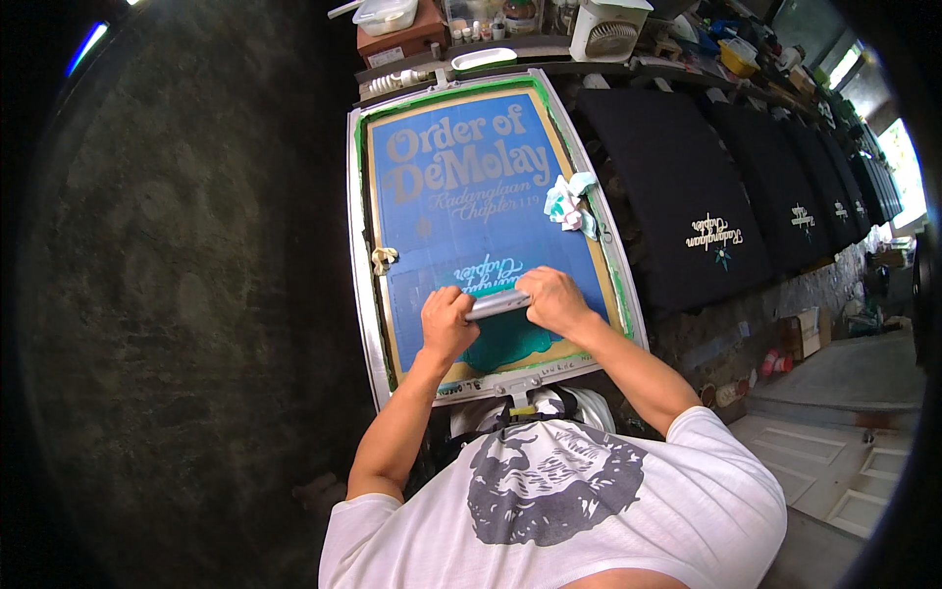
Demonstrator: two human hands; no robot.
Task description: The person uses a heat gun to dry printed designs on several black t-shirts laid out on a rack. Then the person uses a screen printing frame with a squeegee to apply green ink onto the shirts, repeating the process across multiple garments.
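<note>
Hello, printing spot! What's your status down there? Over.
Left grip and right grip: both closed on grey squeegee. Teal ink: pooled on blue screen. Crumpled paper: at screen's right edge, apart from both grips.

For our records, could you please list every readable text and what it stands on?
Wording not copied, only placed:
Blue screen: large grey lettering, smaller script, pale lettering.
Nearest black cloth: white lettering.
Farther cloths: too small.
Metal frame: handwriting, partly unclear.
Brown box: label too small.
</note>
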